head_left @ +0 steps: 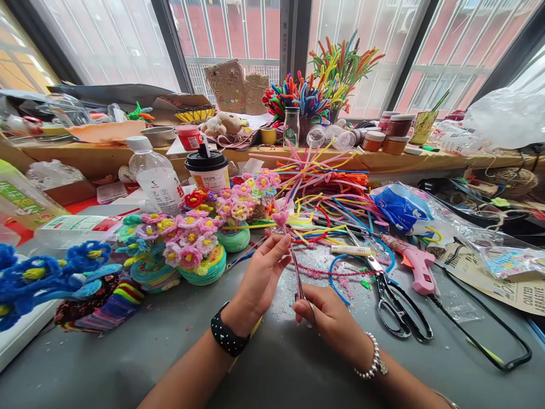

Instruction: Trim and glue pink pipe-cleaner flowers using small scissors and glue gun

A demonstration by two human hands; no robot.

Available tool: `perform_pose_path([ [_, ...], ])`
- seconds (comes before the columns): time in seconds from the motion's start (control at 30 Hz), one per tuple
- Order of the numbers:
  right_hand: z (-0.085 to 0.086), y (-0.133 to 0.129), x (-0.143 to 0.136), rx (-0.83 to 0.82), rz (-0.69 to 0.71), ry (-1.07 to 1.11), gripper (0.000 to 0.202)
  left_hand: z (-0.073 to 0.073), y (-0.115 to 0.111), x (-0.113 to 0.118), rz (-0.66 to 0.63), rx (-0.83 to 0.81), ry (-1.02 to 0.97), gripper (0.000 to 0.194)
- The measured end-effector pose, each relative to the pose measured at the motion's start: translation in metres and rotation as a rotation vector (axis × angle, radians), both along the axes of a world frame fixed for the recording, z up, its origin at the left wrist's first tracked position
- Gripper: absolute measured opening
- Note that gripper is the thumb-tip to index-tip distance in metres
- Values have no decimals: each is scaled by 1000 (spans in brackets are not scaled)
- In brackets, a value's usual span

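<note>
My left hand (268, 261), with a black dotted band at the wrist, pinches a small pink pipe-cleaner flower (280, 220) between thumb and fingers. From there, thin pinkish and dark pipe-cleaner stems (297, 267) run down into my right hand (317, 309). Its fingers are closed around them; a beaded bracelet circles that wrist. Behind the flower lies a heap of loose coloured pipe cleaners (323, 187). A red tinsel strand (332, 271) stretches across the table on the right, beside black-handled scissors (395, 307).
Pots of pipe-cleaner flowers (202, 267) stand to the left, near a plastic bottle (155, 176) and a lidded cup (208, 169). A pink glue gun (415, 264) with a black cord lies at right, near a blue packet (400, 207). Jars (398, 133) line the windowsill.
</note>
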State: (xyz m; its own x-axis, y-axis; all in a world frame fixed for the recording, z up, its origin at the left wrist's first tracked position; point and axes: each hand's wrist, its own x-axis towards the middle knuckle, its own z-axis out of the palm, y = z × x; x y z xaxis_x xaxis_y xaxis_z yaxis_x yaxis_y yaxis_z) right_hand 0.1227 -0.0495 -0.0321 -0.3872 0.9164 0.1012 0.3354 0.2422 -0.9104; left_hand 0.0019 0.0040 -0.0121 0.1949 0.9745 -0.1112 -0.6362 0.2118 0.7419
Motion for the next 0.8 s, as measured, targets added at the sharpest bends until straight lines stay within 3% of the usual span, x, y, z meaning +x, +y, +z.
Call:
perform_pose_path([
  [0.47,-4,1,1,-2,106,103,62,2,-3,0,-48,70,98,7],
  [0.8,-3,0,-1,-20,35,57,64,1,-2,-1,-32,95,96,7],
])
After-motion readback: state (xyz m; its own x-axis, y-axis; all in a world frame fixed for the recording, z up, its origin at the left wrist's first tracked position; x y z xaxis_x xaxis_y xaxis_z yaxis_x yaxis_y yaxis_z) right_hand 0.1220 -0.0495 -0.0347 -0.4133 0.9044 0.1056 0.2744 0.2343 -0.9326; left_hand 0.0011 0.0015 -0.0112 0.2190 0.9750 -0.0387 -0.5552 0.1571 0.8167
